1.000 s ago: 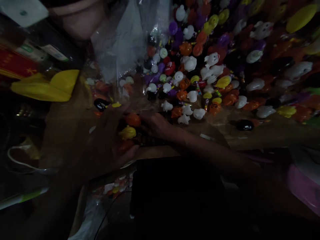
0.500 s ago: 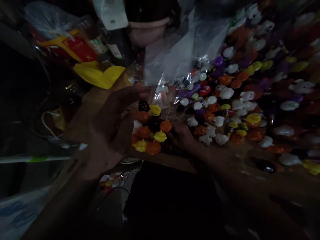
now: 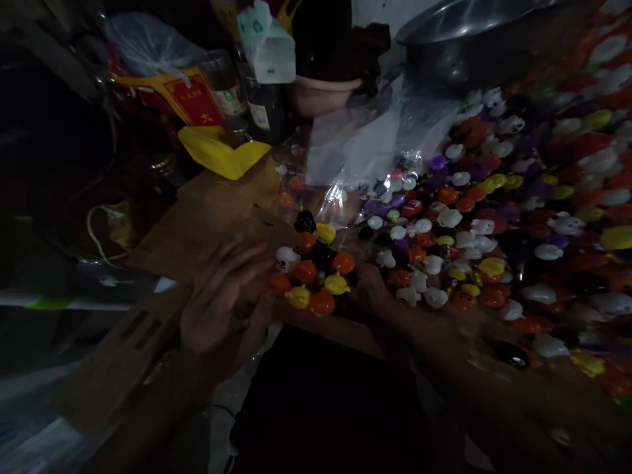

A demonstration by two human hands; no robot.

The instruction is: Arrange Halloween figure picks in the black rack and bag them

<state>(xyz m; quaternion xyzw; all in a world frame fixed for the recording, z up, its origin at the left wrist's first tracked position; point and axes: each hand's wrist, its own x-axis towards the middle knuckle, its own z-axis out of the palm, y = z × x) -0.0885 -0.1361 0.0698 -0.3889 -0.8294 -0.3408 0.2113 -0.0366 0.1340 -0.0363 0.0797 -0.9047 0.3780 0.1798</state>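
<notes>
If judged by how things lie now, one part gathered, much left loose: bunched at the brown worktop's (image 3: 222,204) near edge, a cluster of glossy orange, yellow, black and white plastic figures (image 3: 305,271); strewn towards two o'clock, a wide heap of mixed-colour plastic figures (image 3: 481,227). At the cluster's nine o'clock, left hand (image 3: 224,289) with grip loosely spread, pointing towards one o'clock. Just beside its three o'clock, right hand (image 3: 372,286), forearm slanting in from five; fingertips hidden, so cannot tell whether pinching.

Dim, very dim in here! A pale wall (image 3: 378,13) peeks through behind, a metal basin (image 3: 444,66) glints faintly, brown worktop (image 3: 217,204) sinking into shadow!
</notes>
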